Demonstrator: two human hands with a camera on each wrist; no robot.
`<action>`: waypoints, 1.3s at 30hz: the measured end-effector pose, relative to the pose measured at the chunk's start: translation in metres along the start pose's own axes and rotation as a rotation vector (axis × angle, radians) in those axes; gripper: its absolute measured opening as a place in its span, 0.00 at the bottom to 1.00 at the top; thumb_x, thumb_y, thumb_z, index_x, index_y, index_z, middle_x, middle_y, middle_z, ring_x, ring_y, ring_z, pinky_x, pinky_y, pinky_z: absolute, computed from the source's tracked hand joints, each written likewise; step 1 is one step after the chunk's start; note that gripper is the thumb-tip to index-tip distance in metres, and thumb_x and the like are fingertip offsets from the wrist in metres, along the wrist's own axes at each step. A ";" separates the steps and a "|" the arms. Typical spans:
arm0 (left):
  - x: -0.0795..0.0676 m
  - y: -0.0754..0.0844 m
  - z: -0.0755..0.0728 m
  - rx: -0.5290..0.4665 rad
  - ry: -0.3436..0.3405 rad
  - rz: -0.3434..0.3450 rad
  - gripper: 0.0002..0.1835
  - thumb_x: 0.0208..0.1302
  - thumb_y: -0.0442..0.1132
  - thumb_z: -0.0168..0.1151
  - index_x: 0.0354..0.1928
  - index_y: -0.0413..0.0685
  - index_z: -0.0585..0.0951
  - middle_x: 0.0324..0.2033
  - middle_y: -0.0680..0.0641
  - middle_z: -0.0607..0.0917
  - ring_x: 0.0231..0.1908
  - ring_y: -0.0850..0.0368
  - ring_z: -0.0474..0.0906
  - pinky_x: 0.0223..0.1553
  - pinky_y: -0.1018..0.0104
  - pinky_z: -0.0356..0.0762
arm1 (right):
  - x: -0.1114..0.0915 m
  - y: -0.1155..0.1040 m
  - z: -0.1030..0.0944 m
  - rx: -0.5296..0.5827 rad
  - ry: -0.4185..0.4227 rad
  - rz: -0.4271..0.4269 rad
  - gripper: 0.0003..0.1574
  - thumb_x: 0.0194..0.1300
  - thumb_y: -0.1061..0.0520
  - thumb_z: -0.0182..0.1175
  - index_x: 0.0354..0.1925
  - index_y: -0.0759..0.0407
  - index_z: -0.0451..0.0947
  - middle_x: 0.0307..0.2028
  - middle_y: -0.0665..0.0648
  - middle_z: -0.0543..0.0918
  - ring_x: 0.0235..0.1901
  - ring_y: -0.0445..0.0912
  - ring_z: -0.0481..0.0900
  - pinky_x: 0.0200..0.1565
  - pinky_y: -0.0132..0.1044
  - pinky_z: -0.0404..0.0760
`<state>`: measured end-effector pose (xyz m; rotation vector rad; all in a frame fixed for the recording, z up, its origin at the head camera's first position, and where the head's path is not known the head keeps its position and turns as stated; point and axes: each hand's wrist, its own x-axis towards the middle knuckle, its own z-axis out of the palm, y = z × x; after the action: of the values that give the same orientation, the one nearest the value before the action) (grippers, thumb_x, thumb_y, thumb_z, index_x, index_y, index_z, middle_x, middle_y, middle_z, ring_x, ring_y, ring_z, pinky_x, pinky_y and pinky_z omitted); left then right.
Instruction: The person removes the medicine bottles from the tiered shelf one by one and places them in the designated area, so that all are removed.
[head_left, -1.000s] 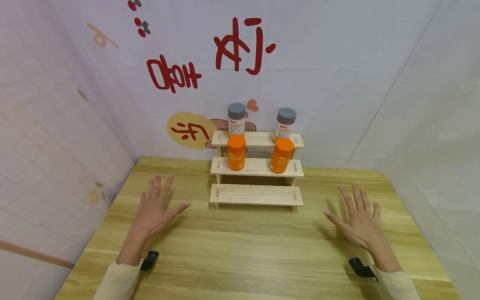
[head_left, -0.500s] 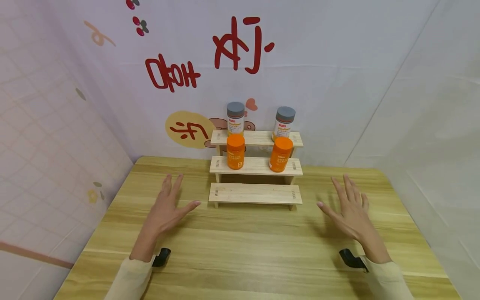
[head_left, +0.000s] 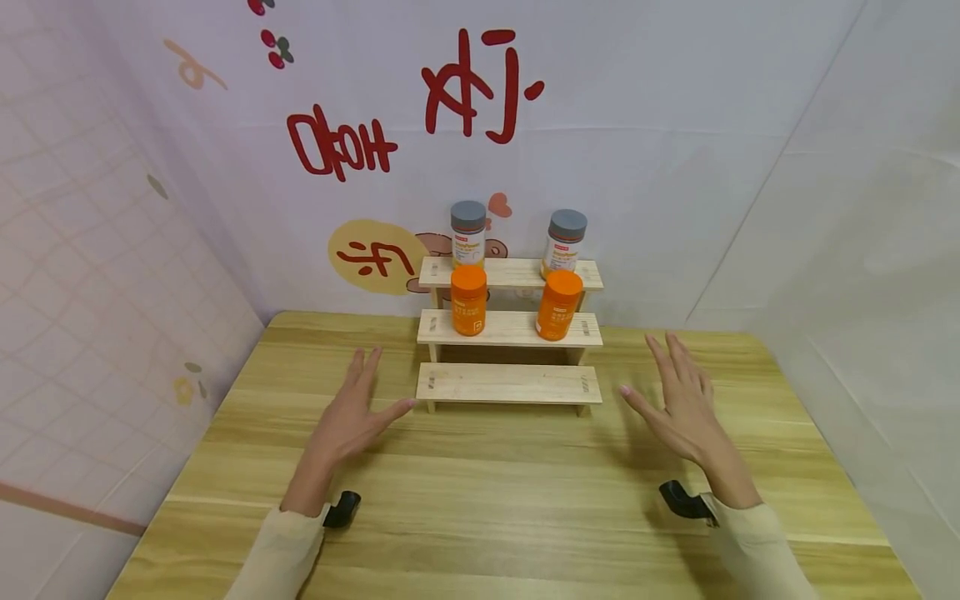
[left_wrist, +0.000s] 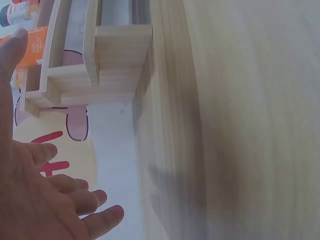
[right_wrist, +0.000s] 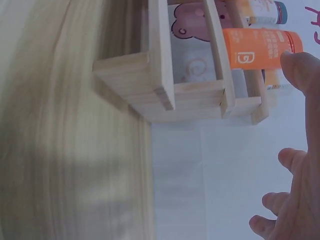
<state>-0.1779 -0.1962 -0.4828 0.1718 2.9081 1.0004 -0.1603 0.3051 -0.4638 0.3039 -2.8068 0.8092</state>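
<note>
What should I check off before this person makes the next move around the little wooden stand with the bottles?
1. Both hands free: ok. The left hand and right hand hold nothing.
2. Hands apart from the three-tier wooden stand: ok. One is on each side of it.
3. Orange bottles standing: ok. The left orange bottle and right orange bottle are on the middle tier.
4. Grey-lidded bottles standing: ok. The left grey-lidded bottle and right grey-lidded bottle are on the top tier.
5. A bottle in hand, if lifting is next: not ok. Neither hand grips one.
6. Lids tight: cannot tell. All four are on.
</note>
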 end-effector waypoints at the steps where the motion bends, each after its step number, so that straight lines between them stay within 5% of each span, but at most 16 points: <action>1: 0.001 0.002 0.001 -0.010 -0.001 -0.005 0.60 0.60 0.78 0.58 0.82 0.72 0.34 0.82 0.44 0.33 0.77 0.27 0.50 0.68 0.23 0.60 | 0.001 -0.002 0.000 0.008 0.001 -0.001 0.56 0.73 0.38 0.60 0.83 0.40 0.37 0.83 0.59 0.33 0.80 0.69 0.36 0.68 0.81 0.36; 13: 0.012 0.015 0.016 -0.131 -0.002 -0.009 0.63 0.57 0.76 0.64 0.83 0.57 0.43 0.83 0.41 0.44 0.80 0.35 0.46 0.75 0.29 0.52 | 0.017 -0.021 0.000 0.062 -0.005 -0.027 0.56 0.73 0.39 0.60 0.83 0.43 0.38 0.83 0.60 0.36 0.80 0.68 0.38 0.70 0.80 0.37; 23: 0.020 0.021 0.026 -0.271 -0.028 -0.016 0.61 0.55 0.72 0.70 0.83 0.64 0.46 0.81 0.44 0.54 0.78 0.38 0.55 0.74 0.33 0.60 | 0.033 -0.036 0.000 0.103 -0.025 -0.032 0.55 0.75 0.39 0.57 0.83 0.42 0.35 0.83 0.58 0.34 0.79 0.73 0.40 0.68 0.82 0.39; 32: 0.027 0.023 0.035 -0.413 -0.068 0.015 0.63 0.55 0.65 0.75 0.82 0.52 0.49 0.79 0.38 0.59 0.77 0.37 0.60 0.76 0.43 0.62 | 0.047 -0.049 -0.003 0.160 -0.020 -0.057 0.53 0.76 0.41 0.57 0.83 0.39 0.36 0.83 0.56 0.37 0.82 0.63 0.38 0.72 0.78 0.43; 39: 0.031 0.021 0.044 -0.578 -0.055 0.052 0.58 0.54 0.49 0.81 0.80 0.44 0.55 0.73 0.37 0.69 0.73 0.42 0.68 0.73 0.49 0.68 | 0.057 -0.057 -0.004 0.223 -0.048 -0.052 0.53 0.77 0.41 0.56 0.83 0.37 0.35 0.83 0.53 0.38 0.82 0.59 0.38 0.76 0.72 0.45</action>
<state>-0.2025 -0.1495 -0.5053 0.2351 2.4453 1.7500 -0.2002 0.2524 -0.4173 0.4351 -2.7418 1.1187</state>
